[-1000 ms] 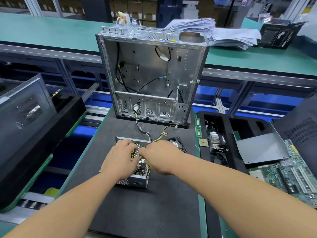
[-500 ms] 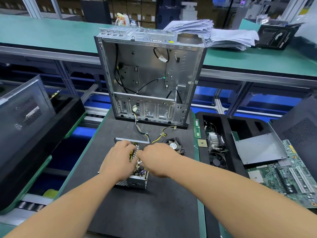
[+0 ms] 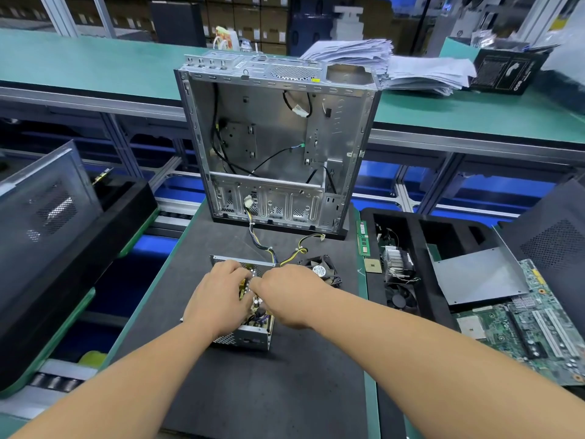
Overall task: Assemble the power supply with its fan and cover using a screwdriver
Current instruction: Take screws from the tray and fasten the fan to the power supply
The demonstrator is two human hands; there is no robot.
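Both hands cover most of the open power supply (image 3: 243, 335) on the dark mat (image 3: 253, 391), so its board shows only in a gap between them. The left hand (image 3: 218, 299) and right hand (image 3: 289, 296) curl into it; what the fingertips pinch, if anything, cannot be made out. One loose fan (image 3: 321, 270) lies just right of them. One empty case (image 3: 278, 144) stands behind, its wires trailing to the supply. No screwdriver shows.

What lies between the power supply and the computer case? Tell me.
Head view: bundled wires cross the dark mat from the power supply up into the case.
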